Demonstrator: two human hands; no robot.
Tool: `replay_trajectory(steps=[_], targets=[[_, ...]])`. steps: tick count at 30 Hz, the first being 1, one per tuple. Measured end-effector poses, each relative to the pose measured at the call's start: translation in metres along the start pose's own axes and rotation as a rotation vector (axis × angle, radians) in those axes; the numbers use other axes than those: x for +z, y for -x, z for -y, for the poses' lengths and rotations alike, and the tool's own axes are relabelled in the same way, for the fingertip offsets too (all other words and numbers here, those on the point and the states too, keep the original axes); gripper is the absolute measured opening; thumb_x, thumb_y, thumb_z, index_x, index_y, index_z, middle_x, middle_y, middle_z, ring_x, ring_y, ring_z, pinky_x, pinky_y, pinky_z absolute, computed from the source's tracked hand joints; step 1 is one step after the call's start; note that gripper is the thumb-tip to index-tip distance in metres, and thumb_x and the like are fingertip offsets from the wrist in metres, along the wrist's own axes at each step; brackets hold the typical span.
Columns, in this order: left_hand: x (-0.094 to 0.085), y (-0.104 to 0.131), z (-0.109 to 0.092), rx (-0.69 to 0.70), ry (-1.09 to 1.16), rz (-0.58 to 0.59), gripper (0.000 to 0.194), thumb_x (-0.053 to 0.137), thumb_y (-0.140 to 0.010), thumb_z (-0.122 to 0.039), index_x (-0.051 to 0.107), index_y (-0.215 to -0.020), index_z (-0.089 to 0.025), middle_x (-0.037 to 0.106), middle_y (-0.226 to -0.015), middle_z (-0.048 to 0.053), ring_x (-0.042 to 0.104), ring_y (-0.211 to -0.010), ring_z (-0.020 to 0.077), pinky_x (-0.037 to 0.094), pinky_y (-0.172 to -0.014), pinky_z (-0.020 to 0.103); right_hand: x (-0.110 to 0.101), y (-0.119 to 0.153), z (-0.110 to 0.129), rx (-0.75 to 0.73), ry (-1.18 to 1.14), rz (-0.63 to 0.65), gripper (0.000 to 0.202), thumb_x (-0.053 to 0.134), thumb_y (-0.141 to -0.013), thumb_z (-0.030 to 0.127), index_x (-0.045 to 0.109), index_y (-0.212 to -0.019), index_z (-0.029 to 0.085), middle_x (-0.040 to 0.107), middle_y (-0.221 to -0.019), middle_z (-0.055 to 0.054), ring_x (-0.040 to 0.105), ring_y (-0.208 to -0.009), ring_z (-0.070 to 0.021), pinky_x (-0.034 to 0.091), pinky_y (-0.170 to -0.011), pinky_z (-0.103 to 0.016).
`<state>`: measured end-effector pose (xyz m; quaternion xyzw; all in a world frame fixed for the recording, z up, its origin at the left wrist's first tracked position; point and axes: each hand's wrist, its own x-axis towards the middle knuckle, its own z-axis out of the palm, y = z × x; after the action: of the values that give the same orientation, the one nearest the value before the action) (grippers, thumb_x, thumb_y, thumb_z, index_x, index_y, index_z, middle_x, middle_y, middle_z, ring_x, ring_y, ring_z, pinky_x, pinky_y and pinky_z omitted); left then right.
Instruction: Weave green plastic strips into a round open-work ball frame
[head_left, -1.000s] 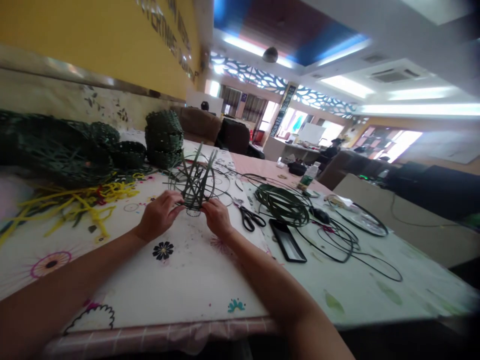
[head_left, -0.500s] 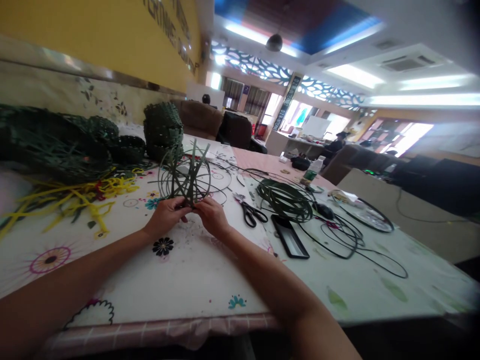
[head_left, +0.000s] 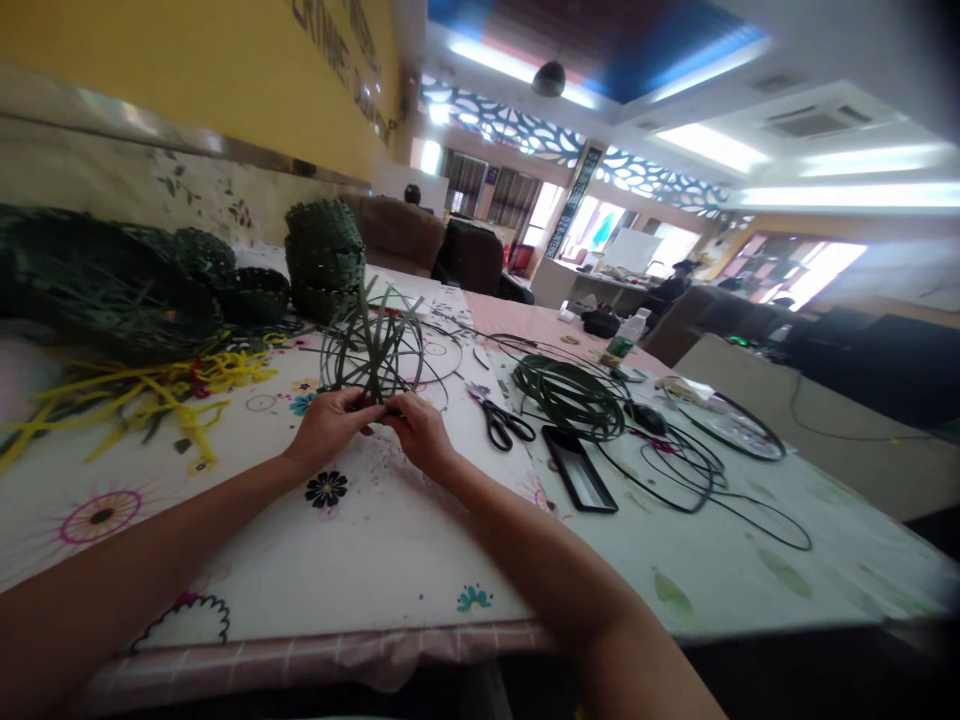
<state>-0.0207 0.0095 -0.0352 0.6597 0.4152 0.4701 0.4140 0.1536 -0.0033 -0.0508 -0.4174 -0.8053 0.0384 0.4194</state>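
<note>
A loose, open weave of dark green strips (head_left: 381, 345) stands on the flowered tablecloth, its ends fanning upward and looping round. At its near edge my left hand (head_left: 335, 428) pinches the strips from the left. My right hand (head_left: 417, 428) grips the same edge from the right, and the fingertips of both hands almost meet. Black-handled scissors (head_left: 504, 420) lie to the right of my right hand. Beyond them rests a coil of green strip (head_left: 571, 396). The exact strip between my fingertips is too small to make out.
Dark green woven baskets (head_left: 324, 255) and yellow strips (head_left: 169, 400) are at the left. To the right are a black phone-like tray (head_left: 579, 470), a black mouse (head_left: 646, 419), a plastic bottle (head_left: 624, 338) and loose loops of cord. People sit in the background.
The upright green strips have shifted and spread, leaning more to the left. Both hands keep their hold at nearly the same place, with small finger movements.
</note>
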Motion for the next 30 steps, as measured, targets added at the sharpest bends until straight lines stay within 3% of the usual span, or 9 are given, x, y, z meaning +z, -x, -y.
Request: replay_trajectory(steps=[7, 15, 23, 30], targets=[[-0.001, 0.000, -0.005, -0.028, 0.067, 0.066, 0.032, 0.078, -0.069, -0.045, 0.074, -0.080, -0.015, 0.070, -0.074, 0.002, 0.060, -0.062, 0.0133, 0.054, -0.057, 0.024, -0.001, 0.000, -0.001, -0.021, 0.049, 0.033, 0.006, 0.058, -0.094, 0.019, 0.060, -0.088, 0.020, 0.062, -0.087, -0.004, 0.056, -0.083, -0.0168, 0.044, -0.075, -0.026], [-0.001, 0.000, 0.008, -0.019, -0.110, 0.035, 0.038, 0.071, -0.076, -0.054, 0.074, -0.086, -0.017, 0.071, -0.076, 0.002, 0.062, -0.058, 0.0136, 0.048, -0.052, 0.022, 0.000, 0.001, 0.001, -0.010, 0.062, 0.037, 0.010, 0.057, -0.095, 0.019, 0.061, -0.086, 0.019, 0.060, -0.086, -0.004, 0.056, -0.081, -0.0157, 0.043, -0.073, -0.025], [-0.001, 0.001, 0.006, 0.007, -0.187, -0.009, 0.036, 0.069, -0.079, -0.053, 0.071, -0.081, -0.017, 0.072, -0.073, 0.001, 0.064, -0.055, 0.0141, 0.045, -0.051, 0.022, -0.002, 0.001, 0.000, -0.068, 0.142, 0.059, 0.013, 0.054, -0.097, 0.018, 0.063, -0.088, 0.018, 0.059, -0.089, -0.005, 0.056, -0.083, -0.0153, 0.044, -0.075, -0.025], [0.001, 0.001, 0.002, -0.011, -0.105, -0.052, 0.033, 0.072, -0.075, -0.049, 0.069, -0.075, -0.016, 0.069, -0.071, 0.000, 0.060, -0.057, 0.0124, 0.046, -0.053, 0.021, -0.004, -0.001, 0.001, -0.032, 0.204, 0.096, 0.018, 0.049, -0.096, 0.014, 0.062, -0.085, 0.016, 0.056, -0.092, -0.006, 0.055, -0.083, -0.0150, 0.044, -0.072, -0.025]])
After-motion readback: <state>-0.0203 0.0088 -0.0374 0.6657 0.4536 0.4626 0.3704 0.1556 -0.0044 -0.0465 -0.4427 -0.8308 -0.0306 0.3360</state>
